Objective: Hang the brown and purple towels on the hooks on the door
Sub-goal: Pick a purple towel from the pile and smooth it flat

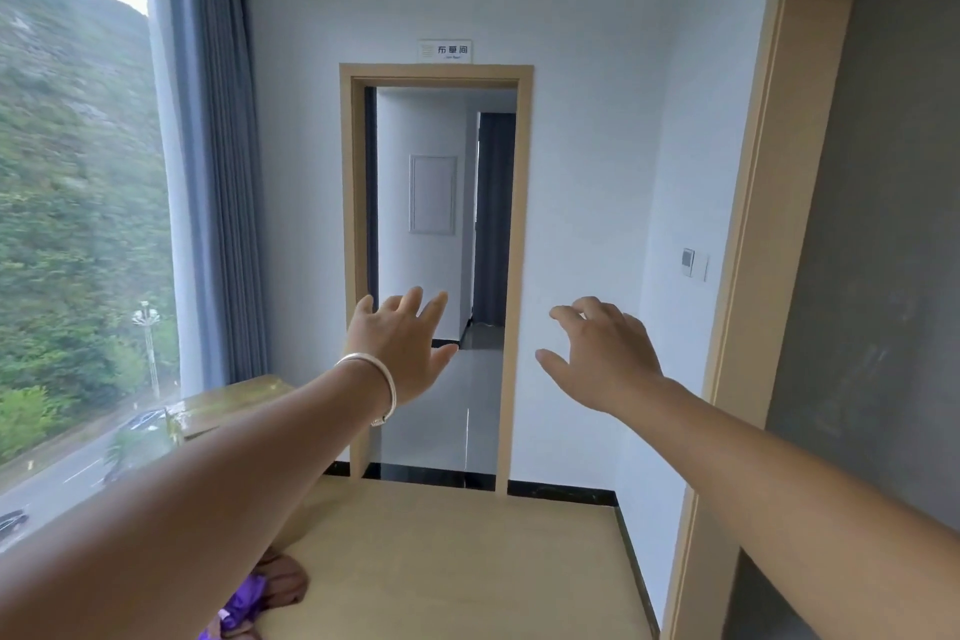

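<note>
Both my arms reach forward at chest height with nothing in them. My left hand [402,345], a silver bangle on its wrist, has its fingers spread and straight. My right hand [602,353] hangs palm down with loosely bent fingers. The brown towel [288,585] and the purple towel [243,605] lie bunched together on the light wooden table [457,561] at the bottom left, partly hidden under my left forearm. No door leaf or hooks show in this view.
An open doorway [436,275] with a tan frame stands straight ahead beyond the table. A second tan frame [753,275] with a grey surface fills the right. A large window [78,223] and grey curtain [218,171] are on the left.
</note>
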`<act>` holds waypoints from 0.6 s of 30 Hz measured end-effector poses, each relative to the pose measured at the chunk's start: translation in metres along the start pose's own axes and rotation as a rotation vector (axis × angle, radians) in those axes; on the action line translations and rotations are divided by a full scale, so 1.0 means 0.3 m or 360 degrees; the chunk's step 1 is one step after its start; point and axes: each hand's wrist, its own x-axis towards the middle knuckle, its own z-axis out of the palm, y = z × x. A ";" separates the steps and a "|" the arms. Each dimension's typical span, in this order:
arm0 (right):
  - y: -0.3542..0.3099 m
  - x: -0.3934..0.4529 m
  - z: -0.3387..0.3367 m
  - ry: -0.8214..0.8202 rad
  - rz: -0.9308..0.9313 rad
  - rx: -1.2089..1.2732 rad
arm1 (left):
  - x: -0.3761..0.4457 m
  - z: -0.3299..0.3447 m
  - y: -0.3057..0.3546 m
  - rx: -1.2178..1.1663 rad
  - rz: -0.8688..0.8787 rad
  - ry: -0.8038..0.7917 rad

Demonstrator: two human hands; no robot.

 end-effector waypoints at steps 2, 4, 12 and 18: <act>0.006 0.052 0.044 -0.0017 0.0021 0.0002 | 0.043 0.066 -0.017 -0.0015 0.0010 -0.0020; 0.012 0.110 0.084 -0.0015 0.0035 0.0005 | 0.094 0.127 -0.036 -0.0026 0.0011 -0.0022; 0.070 0.375 0.298 -0.0033 0.0047 0.0027 | 0.339 0.372 -0.050 -0.0036 0.0041 -0.0031; 0.179 0.651 0.490 -0.0017 0.0042 0.0069 | 0.623 0.575 -0.029 -0.0017 0.0043 -0.0015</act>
